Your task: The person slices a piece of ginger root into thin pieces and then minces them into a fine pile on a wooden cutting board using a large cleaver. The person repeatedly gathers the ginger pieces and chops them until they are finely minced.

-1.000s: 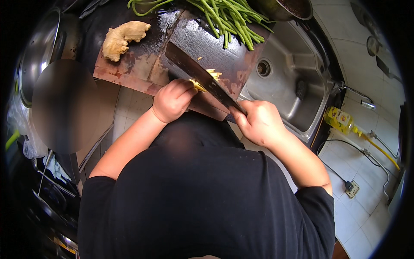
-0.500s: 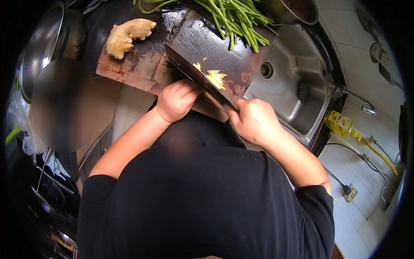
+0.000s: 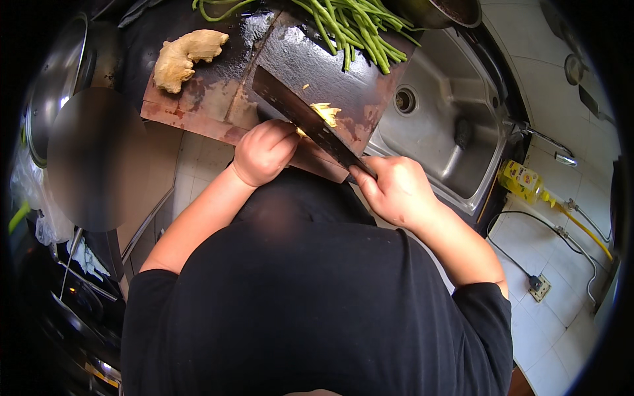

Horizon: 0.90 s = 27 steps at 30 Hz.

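Observation:
My right hand (image 3: 399,188) is closed around the handle of a dark, wide-bladed cleaver (image 3: 297,105), which slants up and left over the wet dark work surface (image 3: 300,49). At the near side of the blade, my left hand (image 3: 265,153) has its fingers pinched together. A bit of pale yellow ginger (image 3: 301,132) peeks out at those fingertips, mostly hidden by fingers and blade. Cut ginger slivers (image 3: 325,113) lie just beyond the blade. Farther left rests a large knobby ginger root (image 3: 188,56), and long green beans (image 3: 356,30) are heaped at the far edge.
To the right is a steel sink (image 3: 422,142) with a tap (image 3: 564,158). Beside it stands a yellow bottle (image 3: 522,181). A metal pot (image 3: 456,10) sits behind the sink's far left corner. At the left are a large metal lid or pan (image 3: 56,92) and plastic bags (image 3: 43,178).
The cleaver's blade has tipped, showing more of its face. My left hand has shifted slightly left, and ginger now shows at its fingertips. The whole view has moved a little.

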Available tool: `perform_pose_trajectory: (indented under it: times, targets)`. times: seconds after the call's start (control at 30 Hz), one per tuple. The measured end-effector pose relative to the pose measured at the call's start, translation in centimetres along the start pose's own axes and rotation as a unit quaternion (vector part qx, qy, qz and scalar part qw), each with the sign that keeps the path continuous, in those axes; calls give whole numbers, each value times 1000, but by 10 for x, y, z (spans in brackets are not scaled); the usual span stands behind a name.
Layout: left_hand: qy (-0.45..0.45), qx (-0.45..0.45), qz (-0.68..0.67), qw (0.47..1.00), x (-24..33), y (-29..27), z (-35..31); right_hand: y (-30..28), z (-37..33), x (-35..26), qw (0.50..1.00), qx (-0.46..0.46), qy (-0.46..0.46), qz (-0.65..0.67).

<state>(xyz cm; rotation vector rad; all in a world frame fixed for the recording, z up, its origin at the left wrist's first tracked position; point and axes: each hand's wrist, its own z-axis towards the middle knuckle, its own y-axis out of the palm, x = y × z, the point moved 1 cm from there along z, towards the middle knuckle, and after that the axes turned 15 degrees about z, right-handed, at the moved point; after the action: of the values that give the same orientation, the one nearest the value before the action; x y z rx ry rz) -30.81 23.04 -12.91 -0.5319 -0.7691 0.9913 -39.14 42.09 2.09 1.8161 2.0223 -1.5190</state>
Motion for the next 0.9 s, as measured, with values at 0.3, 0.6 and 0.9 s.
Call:
perform_pose_trajectory:
  times: [0.3,0.6,0.9]
  targets:
    - [0,-10,3,1000,-1,1,0,1,5,1,1000,-2,17,2]
    - [-6,-10,-6,1000,1,-1,2,3,12,-1,1000,-7,24,-17]
    - [2,-21,25,999,1,0,-1,20,20,-4,998,10,40,-51]
